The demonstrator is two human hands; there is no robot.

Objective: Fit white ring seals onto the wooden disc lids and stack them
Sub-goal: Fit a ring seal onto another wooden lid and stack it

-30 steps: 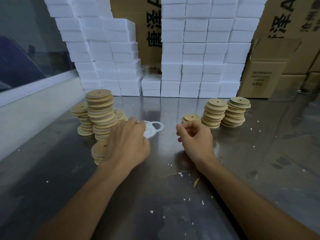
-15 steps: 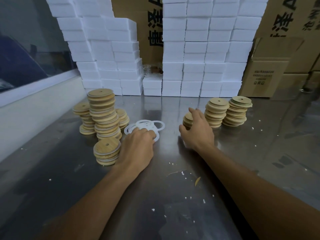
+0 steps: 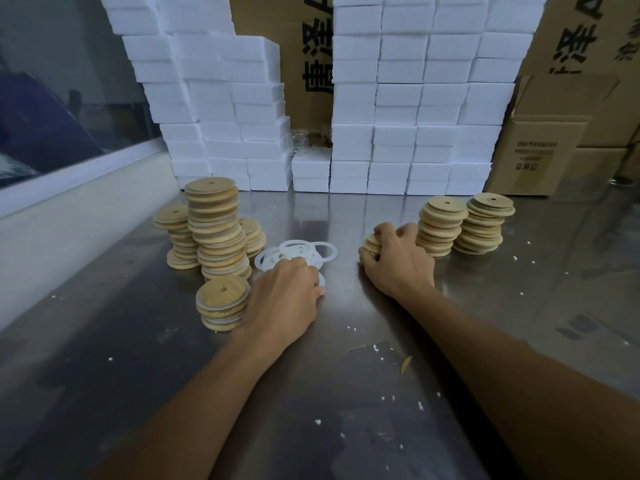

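Wooden disc lids (image 3: 374,244) in a short pile sit right of the loose white ring seals (image 3: 298,252) on the steel table (image 3: 346,410); the right hand (image 3: 398,263) curls its fingers round that pile. The left hand (image 3: 284,303) rests on the near edge of the seals, fingers bent onto them; whether it pinches one I cannot tell. Left of the seals stand sealed lid stacks (image 3: 216,226), the lowest (image 3: 221,306) nearest.

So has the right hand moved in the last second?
Yes. The right hand has gone forward from the bare table to the short lid pile left of the two taller stacks, and now grips it.
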